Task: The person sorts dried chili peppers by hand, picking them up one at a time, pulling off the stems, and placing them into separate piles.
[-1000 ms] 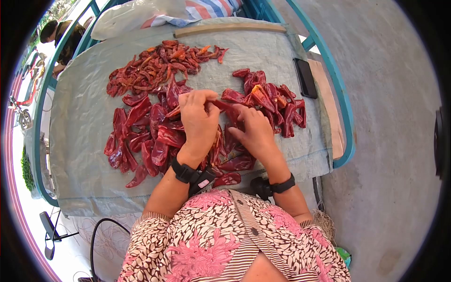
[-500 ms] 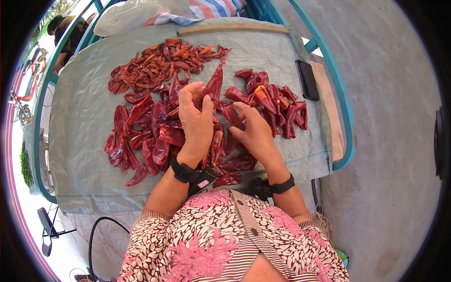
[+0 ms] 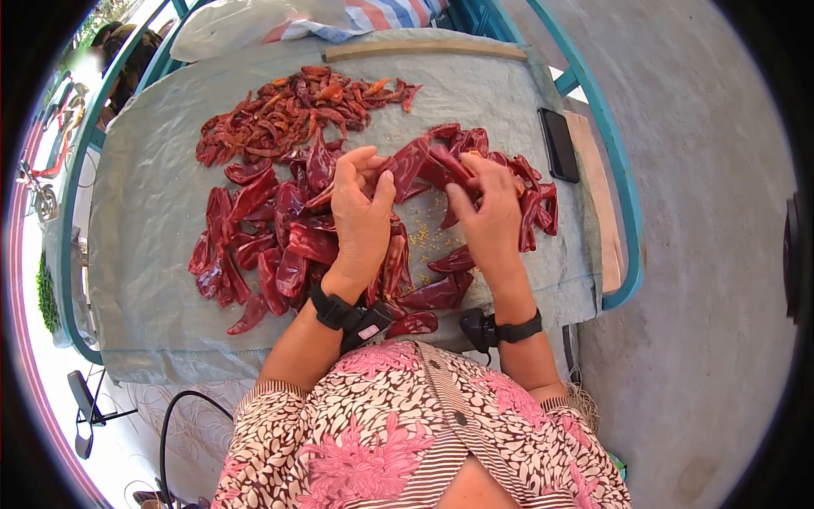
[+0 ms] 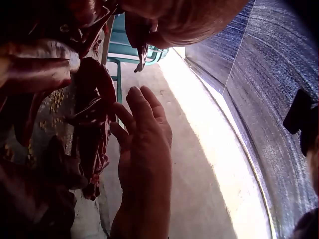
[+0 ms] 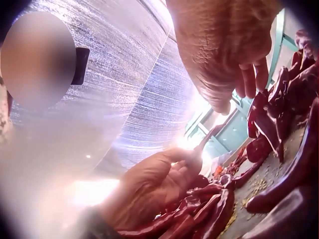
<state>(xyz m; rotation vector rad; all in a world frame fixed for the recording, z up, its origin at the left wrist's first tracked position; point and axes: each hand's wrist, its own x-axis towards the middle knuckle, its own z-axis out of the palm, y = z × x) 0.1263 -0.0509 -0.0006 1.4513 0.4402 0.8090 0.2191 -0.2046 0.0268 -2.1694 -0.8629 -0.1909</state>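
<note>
My left hand [image 3: 363, 220] pinches a large dried red chili pepper [image 3: 410, 163] between thumb and fingers, above the middle of the table. In the right wrist view, the left hand [image 5: 152, 181] shows with the thin chili piece pointing up from its fingertips. My right hand [image 3: 493, 222] is over the left edge of the right-hand chili heap [image 3: 527, 208], and another red chili lies close by its fingertips. From the left wrist view, the right hand [image 4: 145, 134] has its fingers loosely extended beside the dark red chilies [image 4: 92, 124].
A heap of large chilies [image 3: 284, 225] lies left, with smaller shrivelled chilies [image 3: 292, 114] behind it. Yellow seeds [image 3: 424, 242] are scattered between the hands. A black phone [image 3: 558, 146] lies at the right edge; a wooden strip [image 3: 424, 51] and teal rails [image 3: 623, 195] border the sheet-covered surface.
My right hand has moved right, from the middle to the right-hand heap, and a chili has shifted that way with it. The chili in the left hand has tipped from upright toward the right.
</note>
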